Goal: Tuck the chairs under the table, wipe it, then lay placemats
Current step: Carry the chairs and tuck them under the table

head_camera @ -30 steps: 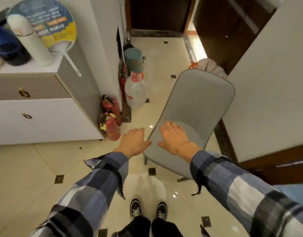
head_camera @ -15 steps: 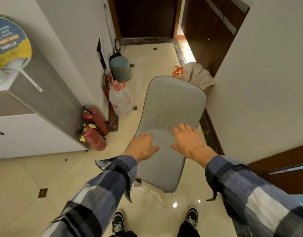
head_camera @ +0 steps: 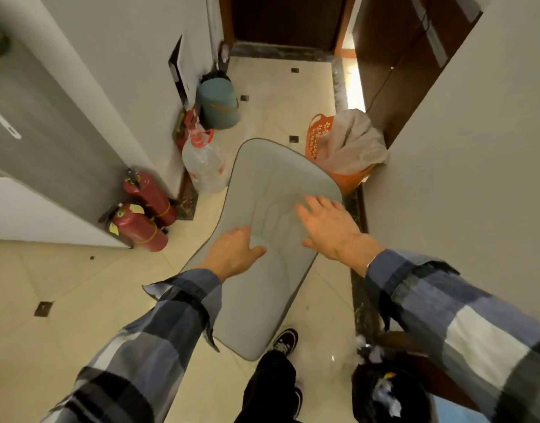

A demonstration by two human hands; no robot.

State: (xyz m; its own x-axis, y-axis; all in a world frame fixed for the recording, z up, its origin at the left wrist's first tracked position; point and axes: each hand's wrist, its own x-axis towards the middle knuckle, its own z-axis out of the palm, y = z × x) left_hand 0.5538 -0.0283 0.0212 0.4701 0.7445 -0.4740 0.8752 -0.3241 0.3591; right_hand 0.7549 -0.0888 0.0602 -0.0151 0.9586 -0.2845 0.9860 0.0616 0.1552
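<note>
A grey padded chair (head_camera: 278, 184) stands on the tiled floor just in front of my feet, seen from above. My left hand (head_camera: 235, 254) is at the chair's left edge where seat and back meet. Its thumb lies on the padding and its fingers curl over the rim. My right hand (head_camera: 329, 227) is spread with straight fingers over the right side of the chair. Whether that palm touches the padding is unclear. No table, cloth or placemats are in view.
Left of the chair are two red fire extinguishers (head_camera: 140, 221), a clear water jug (head_camera: 204, 163) and a teal bucket (head_camera: 220, 105) along the wall. An orange basket (head_camera: 316, 135) with cloth sits behind the chair. A black bin (head_camera: 384, 392) stands by my right foot.
The chair now sits closer to my feet and more upright in view. Both hands have moved from its near edge onto its middle, and my left hand has taken the left rim.
</note>
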